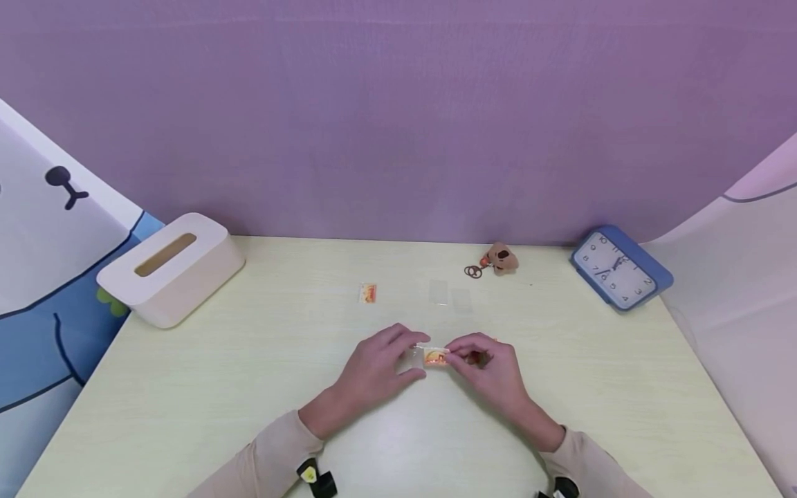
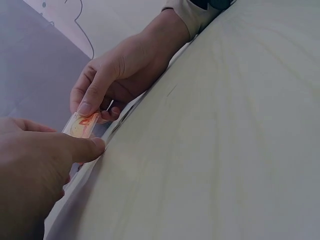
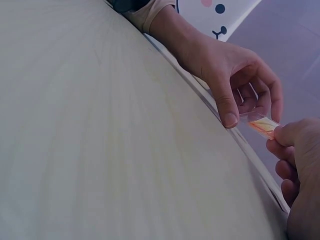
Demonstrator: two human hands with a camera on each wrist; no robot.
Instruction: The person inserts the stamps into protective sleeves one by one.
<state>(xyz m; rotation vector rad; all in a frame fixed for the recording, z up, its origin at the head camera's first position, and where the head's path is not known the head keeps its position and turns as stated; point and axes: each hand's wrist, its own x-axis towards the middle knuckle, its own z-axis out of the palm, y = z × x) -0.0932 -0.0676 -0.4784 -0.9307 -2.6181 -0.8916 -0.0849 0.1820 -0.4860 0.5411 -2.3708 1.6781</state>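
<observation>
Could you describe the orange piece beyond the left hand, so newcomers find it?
From the white slotted box at left, go right, beyond the left hand. There lies the orange piece: printed, unlike the clear pieces to its right, and untouched, unlike the similar piece in the right hand.

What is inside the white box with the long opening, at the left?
Through the slot in the white box, only a plain brownish area shows, and nothing sticks out. The rest is covered by its top and walls, so whether it is empty cannot be told.
</observation>
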